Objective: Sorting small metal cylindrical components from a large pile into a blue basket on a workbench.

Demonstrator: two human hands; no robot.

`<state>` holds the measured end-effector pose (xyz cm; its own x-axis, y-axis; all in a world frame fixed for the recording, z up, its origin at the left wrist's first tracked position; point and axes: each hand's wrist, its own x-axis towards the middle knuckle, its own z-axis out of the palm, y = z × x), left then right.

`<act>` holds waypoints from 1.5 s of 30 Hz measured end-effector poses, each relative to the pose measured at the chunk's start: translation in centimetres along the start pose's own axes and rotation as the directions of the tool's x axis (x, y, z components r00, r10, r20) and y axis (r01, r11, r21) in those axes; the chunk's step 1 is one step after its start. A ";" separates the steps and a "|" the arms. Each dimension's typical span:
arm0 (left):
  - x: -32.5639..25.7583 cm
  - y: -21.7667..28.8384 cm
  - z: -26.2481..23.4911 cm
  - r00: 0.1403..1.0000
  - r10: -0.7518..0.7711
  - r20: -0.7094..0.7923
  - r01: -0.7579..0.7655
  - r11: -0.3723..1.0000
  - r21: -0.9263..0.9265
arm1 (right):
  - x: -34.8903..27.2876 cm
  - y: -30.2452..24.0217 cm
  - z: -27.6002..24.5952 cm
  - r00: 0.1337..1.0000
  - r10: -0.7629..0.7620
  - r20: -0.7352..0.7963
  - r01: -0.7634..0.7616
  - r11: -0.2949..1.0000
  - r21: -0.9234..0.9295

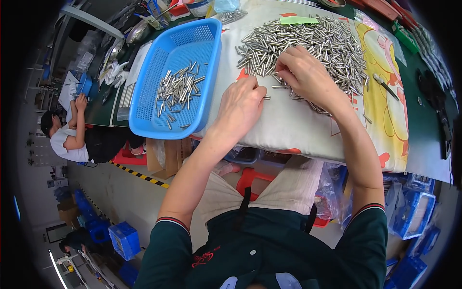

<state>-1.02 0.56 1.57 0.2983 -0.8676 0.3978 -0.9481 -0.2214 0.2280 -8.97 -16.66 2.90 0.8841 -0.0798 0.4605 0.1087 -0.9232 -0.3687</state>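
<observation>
Head view looks down on our two bare hands at work over a padded cloth (288,125) with a printed cartoon pattern, spread across a green bench (423,139). Our left hand (240,103) rests on the cloth with its fingers curled in, pinching small metal pins at the tips — we cannot tell how many. Our right hand (305,72) lies at the near edge of the big heap of metal pins (313,41), fingers bent down onto them, nothing clearly gripped. A few loose pins (308,101) lie scattered on the cloth between and beside the hands. Just left of the cloth sits a blue mesh basket (192,36) with a smaller batch of pins (179,91) in its bottom. A green paper slip (298,20) tops the heap. Further left, another person (72,135) sits low beside the bench, and below runs a grey floor with a yellow-black stripe (139,174) and blue crates (124,239).
</observation>
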 end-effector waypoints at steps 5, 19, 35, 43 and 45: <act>-0.6 0.4 0.8 0.999 0.043 -0.001 -0.043 0.994 0.104 | -0.2 0.0 1.5 0.998 -0.053 -0.031 0.053 0.999 -0.001; -2.6 -0.4 -1.0 0.985 0.153 0.078 -0.169 0.948 0.271 | 2.9 -0.7 5.0 0.937 -0.349 0.038 0.350 0.925 -0.145; -1.1 -1.3 -0.5 0.958 -0.103 -0.267 0.037 0.970 -0.241 | 3.8 -1.2 2.5 0.967 -0.252 0.040 0.251 0.967 0.032; 1.0 -0.2 2.9 0.835 -0.472 -0.283 -0.008 0.504 -0.864 | -0.1 -1.8 2.1 0.933 -0.076 -0.351 0.183 0.941 0.285; 0.9 -0.3 3.1 0.837 -0.462 -0.292 -0.011 0.519 -0.855 | -0.2 -1.6 2.6 0.919 -0.049 -0.392 0.162 0.952 0.261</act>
<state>-0.80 -1.53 -0.85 0.7200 -0.4944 0.4870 -0.4016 0.2754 0.8734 -8.09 -14.14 1.30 0.6284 -0.1757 0.7578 0.3655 -0.7932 -0.4870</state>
